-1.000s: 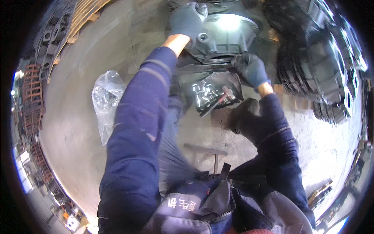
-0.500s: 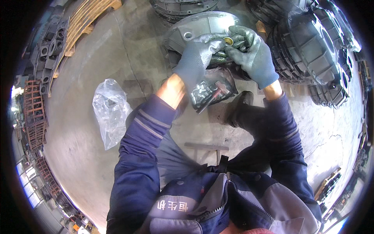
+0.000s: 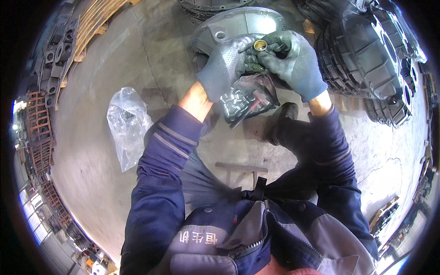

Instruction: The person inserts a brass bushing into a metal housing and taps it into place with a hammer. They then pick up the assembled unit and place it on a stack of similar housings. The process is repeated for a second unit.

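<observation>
Both my hands wear grey gloves and meet in front of a grey metal housing (image 3: 238,23) on the concrete floor. My right hand (image 3: 293,62) pinches a small brass bushing (image 3: 260,45) between thumb and fingers. My left hand (image 3: 224,64) touches the same bushing from the left, fingers curled around it. Just below my hands lies a clear plastic bag of small metal parts (image 3: 247,98). Whether my left hand grips the bushing or only steadies it is not clear.
An empty crumpled clear plastic bag (image 3: 128,123) lies on the floor at left. Stacked dark cast housings (image 3: 371,59) stand at right. Wooden pallets (image 3: 98,18) and racks of metal parts (image 3: 39,119) line the left side. A short metal bar (image 3: 240,167) lies near my knees.
My hands drew back from the housing toward me and came together. The brass bushing now sits between the fingers of both hands, above the bag of parts.
</observation>
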`<state>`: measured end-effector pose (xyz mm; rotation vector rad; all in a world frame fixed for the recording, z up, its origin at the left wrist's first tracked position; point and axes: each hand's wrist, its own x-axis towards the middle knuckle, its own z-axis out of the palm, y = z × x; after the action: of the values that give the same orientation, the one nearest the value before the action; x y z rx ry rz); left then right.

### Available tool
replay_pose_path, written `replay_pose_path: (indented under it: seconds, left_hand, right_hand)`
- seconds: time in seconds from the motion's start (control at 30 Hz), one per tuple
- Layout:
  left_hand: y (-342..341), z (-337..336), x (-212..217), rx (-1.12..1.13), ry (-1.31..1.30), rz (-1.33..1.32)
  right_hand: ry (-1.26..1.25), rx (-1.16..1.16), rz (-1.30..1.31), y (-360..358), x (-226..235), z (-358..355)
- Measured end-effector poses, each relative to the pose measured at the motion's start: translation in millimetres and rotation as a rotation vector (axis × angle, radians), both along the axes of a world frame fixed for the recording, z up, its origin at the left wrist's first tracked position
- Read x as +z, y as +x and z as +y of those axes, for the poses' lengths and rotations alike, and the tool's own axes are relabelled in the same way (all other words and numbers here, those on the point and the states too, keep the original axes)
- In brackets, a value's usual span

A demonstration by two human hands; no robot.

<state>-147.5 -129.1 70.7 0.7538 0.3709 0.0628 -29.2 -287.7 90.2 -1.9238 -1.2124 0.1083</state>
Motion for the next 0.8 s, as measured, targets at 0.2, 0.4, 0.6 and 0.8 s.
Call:
replay_pose_path:
  seconds: [0.2,0.4,0.6,0.8]
  left_hand:
    - [5,0,-3,0.031,0.057,0.033]
    - [8,-5,-2,0.074,0.323,0.048]
    - [13,-5,-5,0.117,0.508,-0.066]
    - [9,-4,-7,0.127,0.455,-0.052]
  right_hand:
    - [0.041,-0.046,-0.076,-1,1,6]
    - [0.062,-0.015,-0.021,1,-1,1]
    - [0.137,-0.082,0.047,5,-13,-1]
    - [0.201,-0.055,0.261,4,-18,-3]
